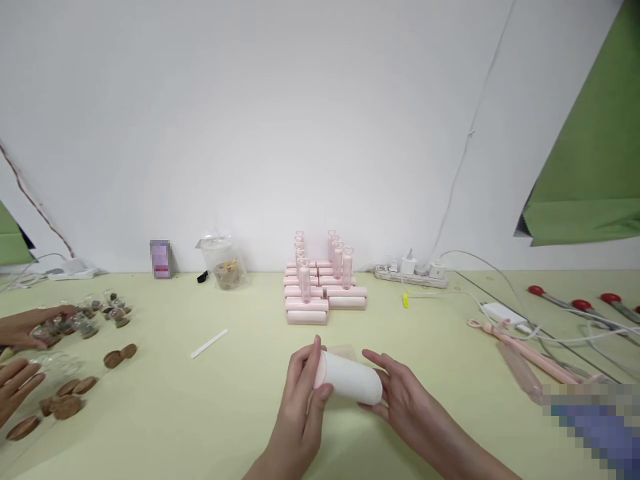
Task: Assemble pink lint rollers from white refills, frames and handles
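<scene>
A white lint roller roll [353,379] with a pink left end is held just above the table, in front of me. My left hand [303,393] grips the pink end, its thumb on the near side and its fingers behind. At the other end my right hand [397,387] cups the roll from the side, lower fingers beneath it and upper fingers stretched out beyond it. Something thin and translucent [343,350] shows just behind the roll. Farther back stand several pink lint rollers [306,307] in two columns, with small heart-topped handles upright.
A white strip [210,344] lies left of centre. Another person's hands [23,327] are among small glass jars [85,325] and corks [67,405] at far left. A bagged cup [223,263] and a power strip [410,276] line the wall. Cables and pink rods [530,353] lie right.
</scene>
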Motion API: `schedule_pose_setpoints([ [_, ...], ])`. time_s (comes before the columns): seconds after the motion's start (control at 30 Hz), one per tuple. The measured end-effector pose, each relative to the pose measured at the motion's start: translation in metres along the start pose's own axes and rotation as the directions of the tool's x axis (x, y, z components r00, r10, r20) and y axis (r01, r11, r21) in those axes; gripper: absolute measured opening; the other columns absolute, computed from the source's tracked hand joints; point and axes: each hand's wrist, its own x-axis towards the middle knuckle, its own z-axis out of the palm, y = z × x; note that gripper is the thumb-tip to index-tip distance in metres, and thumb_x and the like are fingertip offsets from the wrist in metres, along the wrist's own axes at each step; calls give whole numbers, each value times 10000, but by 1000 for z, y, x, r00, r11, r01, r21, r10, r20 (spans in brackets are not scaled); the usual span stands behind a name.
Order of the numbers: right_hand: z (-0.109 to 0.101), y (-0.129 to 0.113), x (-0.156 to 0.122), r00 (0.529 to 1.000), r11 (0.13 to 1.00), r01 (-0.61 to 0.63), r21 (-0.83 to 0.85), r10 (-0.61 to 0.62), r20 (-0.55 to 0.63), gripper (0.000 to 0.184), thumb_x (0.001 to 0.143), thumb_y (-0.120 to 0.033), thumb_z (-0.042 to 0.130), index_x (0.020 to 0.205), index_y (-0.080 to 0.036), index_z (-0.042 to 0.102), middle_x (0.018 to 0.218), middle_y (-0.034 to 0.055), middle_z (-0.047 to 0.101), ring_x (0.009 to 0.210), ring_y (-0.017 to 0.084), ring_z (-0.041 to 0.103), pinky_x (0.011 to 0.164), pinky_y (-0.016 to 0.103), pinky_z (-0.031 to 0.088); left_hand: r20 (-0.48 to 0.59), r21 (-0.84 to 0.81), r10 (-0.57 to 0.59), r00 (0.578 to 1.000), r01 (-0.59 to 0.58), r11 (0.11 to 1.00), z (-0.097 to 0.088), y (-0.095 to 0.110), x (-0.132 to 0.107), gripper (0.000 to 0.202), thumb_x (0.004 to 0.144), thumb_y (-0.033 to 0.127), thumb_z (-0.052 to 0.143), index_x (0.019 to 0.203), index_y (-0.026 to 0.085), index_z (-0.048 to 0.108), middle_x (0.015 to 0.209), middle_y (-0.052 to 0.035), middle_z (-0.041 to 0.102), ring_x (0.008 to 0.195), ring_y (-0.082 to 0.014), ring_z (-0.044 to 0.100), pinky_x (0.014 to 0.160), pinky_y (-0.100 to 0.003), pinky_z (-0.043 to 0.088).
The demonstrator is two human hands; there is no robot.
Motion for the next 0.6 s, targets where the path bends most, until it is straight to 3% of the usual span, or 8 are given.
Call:
schedule_pose_setpoints([
  [0.13, 0, 10, 3, 1000, 1000, 1, 3, -1, -29, 504, 730, -583, 489, 1113, -257, 500, 1141, 50, 541, 1152, 223, 403, 915, 366, 374, 63, 239, 279, 958, -286, 928, 4, -4, -4, 508, 887, 193, 329, 1360, 228, 147, 1157, -147, 414, 1087, -210, 426, 850, -313, 433],
  [0.23, -1, 14, 7, 996, 1000, 4, -19, -6, -86, 525, 705, -581, 524, 1111, -250, 484, 1094, 57, 562, 1136, 229, 420, 926, 375, 357, 121, 355, 393, 911, -410, 841, 2, -2, -5, 522, 884, 198, 340, 1363, 164, 136, 1134, -181, 431, 1072, -213, 447, 820, -297, 457],
  [0.43, -10, 20, 18, 998, 998, 39, -51, -42, -53, 596, 636, -544, 612, 1114, -257, 404, 1048, 71, 554, 1045, 241, 498, 903, 391, 357, 190, 501, 515, 836, -533, 681, -6, 2, -3, 591, 842, 198, 455, 1355, 130, 171, 1036, -191, 520, 1035, -238, 503, 767, -297, 487],
  [0.5, -7, 23, 14, 993, 985, 94, -147, -103, -56, 680, 594, -549, 633, 1142, -257, 355, 1092, 90, 513, 1028, 248, 504, 868, 384, 380, 195, 476, 514, 835, -539, 695, -4, 2, -4, 615, 830, 205, 480, 1357, 145, 170, 1036, -193, 543, 1034, -250, 517, 764, -306, 491],
  [0.6, 5, 25, 0, 979, 926, 197, -322, -204, 12, 944, 482, -481, 704, 1253, -300, 190, 1193, 94, 410, 1046, 272, 477, 804, 382, 414, 213, 357, 483, 849, -528, 770, 1, 1, -10, 661, 808, 212, 519, 1361, 202, 157, 1093, -183, 554, 1072, -268, 506, 814, -331, 471],
])
